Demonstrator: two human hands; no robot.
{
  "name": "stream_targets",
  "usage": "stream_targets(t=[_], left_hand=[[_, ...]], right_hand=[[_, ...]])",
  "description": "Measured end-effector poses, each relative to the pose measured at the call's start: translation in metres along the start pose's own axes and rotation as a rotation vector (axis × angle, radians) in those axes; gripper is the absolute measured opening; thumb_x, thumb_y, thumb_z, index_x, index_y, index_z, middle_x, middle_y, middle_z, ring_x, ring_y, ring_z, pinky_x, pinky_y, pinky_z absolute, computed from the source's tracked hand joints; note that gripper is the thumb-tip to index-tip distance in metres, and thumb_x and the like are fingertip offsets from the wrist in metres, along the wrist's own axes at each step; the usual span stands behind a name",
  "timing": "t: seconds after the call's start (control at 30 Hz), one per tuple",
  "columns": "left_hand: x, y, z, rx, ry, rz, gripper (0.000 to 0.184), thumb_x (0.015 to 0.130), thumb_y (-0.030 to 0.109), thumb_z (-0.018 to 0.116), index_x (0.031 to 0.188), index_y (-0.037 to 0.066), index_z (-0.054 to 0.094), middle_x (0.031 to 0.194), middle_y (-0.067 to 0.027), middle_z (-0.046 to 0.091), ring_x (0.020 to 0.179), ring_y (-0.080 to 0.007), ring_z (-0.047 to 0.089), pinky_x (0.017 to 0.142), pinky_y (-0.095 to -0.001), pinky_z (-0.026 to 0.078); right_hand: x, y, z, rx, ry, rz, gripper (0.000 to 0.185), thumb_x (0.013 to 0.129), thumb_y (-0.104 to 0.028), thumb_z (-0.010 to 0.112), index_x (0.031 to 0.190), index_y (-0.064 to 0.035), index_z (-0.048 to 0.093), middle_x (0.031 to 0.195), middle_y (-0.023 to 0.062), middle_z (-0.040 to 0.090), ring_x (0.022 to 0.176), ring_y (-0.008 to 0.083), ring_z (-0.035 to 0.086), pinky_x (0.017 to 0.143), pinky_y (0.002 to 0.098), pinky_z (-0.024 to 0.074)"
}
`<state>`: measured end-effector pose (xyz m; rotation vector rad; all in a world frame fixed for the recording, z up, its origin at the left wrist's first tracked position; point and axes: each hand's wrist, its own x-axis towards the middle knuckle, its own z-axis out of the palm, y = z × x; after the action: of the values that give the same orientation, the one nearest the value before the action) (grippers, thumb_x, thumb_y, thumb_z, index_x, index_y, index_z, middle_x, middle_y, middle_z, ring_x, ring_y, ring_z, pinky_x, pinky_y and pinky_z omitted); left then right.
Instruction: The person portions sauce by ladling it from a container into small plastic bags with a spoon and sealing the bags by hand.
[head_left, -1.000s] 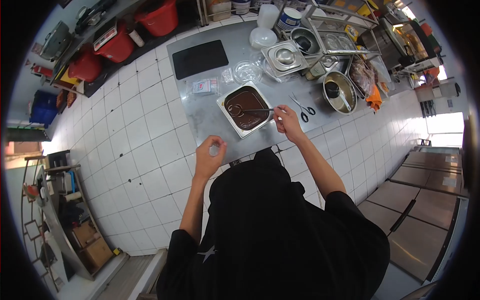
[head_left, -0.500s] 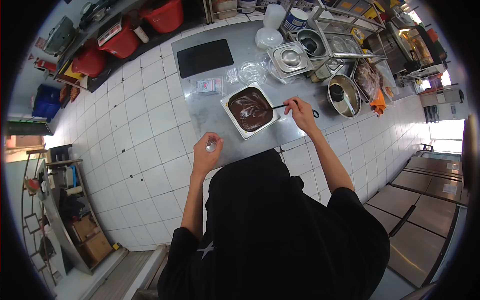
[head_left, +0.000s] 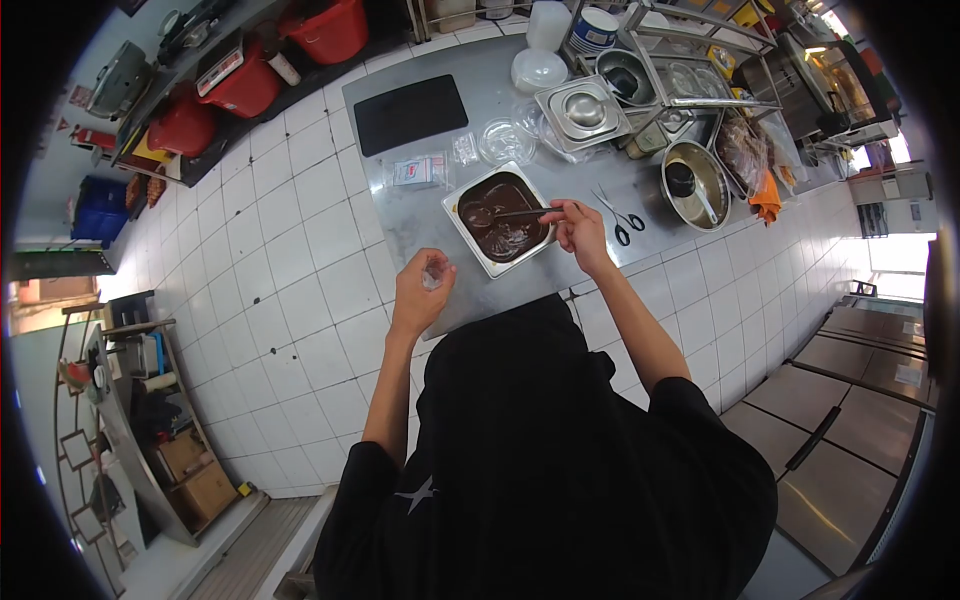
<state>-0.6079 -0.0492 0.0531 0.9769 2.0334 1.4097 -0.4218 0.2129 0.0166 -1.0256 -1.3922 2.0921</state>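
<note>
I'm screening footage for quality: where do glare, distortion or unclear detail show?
Head view: wide-angle distortion bends the floor tiles, and the corners go black; head view: the bright opening at right is blown out, and highlights streak the brown sauce; head view: the clear item in the left hand is too small to make out.
</note>
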Motion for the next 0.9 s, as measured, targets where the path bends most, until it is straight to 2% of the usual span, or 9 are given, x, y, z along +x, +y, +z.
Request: stream_targets(t=[0.17, 0.27, 0.47, 0.57, 0.77, 0.9], left_hand=[[0.007, -0.007, 0.000, -0.007, 0.061, 0.021, 0.023, 0.084, 0.012, 0.078, 0.099, 0.003, 0.063, 0.085, -0.0075, 0.065, 0.078, -0.0171, 0.061, 0.075, -0.0314, 0.051], [0.017, -0.016, 0.002, 0.067, 0.059, 0.107, 0.021, 0.084, 0.010, 0.077, 0.099, 0.002, 0.063, 0.087, -0.0087, 0.066, 0.079, -0.0185, 0.062, 0.076, -0.0321, 0.052], [0.042, -0.007, 0.013, 0.066, 0.016, 0.236, 0.017, 0.086, 0.008, 0.074, 0.097, 0.001, 0.064, 0.089, -0.0102, 0.066, 0.080, -0.0210, 0.064, 0.076, -0.0326, 0.052], [0.052, 0.009, 0.022, 0.022, 0.006, 0.189, 0.018, 0.085, 0.008, 0.074, 0.098, 0.001, 0.064, 0.090, -0.0102, 0.065, 0.082, -0.0211, 0.064, 0.078, -0.0329, 0.051], [0.069, 0.028, 0.029, 0.048, -0.051, 0.250, 0.023, 0.084, 0.009, 0.075, 0.103, 0.003, 0.064, 0.096, -0.0077, 0.064, 0.086, -0.0188, 0.060, 0.081, -0.0315, 0.049], [0.074, 0.041, 0.026, 0.086, -0.023, 0.251, 0.021, 0.081, 0.008, 0.073, 0.099, 0.003, 0.064, 0.095, -0.0107, 0.062, 0.088, -0.0240, 0.062, 0.082, -0.0348, 0.050]], right_hand=[[-0.010, 0.011, -0.022, 0.166, 0.078, 0.004, 0.033, 0.107, -0.023, 0.044, 0.121, 0.0052, 0.057, 0.092, 0.0188, 0.072, 0.047, 0.0118, 0.047, 0.042, 0.0259, 0.0315], [-0.019, 0.010, -0.029, 0.230, 0.119, -0.029, 0.032, 0.106, -0.024, 0.045, 0.118, 0.0038, 0.057, 0.089, 0.0181, 0.071, 0.047, 0.0126, 0.047, 0.043, 0.0264, 0.0319], [-0.046, -0.037, -0.028, 0.349, 0.142, -0.148, 0.030, 0.104, -0.027, 0.046, 0.111, 0.0000, 0.057, 0.084, 0.0168, 0.070, 0.047, 0.0145, 0.047, 0.045, 0.0276, 0.0342], [-0.063, -0.062, -0.023, 0.387, 0.111, -0.228, 0.028, 0.105, -0.028, 0.046, 0.109, -0.0023, 0.056, 0.083, 0.0168, 0.069, 0.046, 0.0147, 0.046, 0.045, 0.0276, 0.0348], [-0.088, -0.110, -0.008, 0.447, 0.072, -0.348, 0.026, 0.106, -0.026, 0.043, 0.109, -0.0047, 0.057, 0.080, 0.0166, 0.069, 0.044, 0.0145, 0.046, 0.044, 0.0266, 0.0347], [-0.096, -0.128, -0.004, 0.479, 0.060, -0.382, 0.026, 0.107, -0.026, 0.042, 0.109, -0.0056, 0.058, 0.080, 0.0156, 0.070, 0.044, 0.0140, 0.046, 0.044, 0.0260, 0.0340]])
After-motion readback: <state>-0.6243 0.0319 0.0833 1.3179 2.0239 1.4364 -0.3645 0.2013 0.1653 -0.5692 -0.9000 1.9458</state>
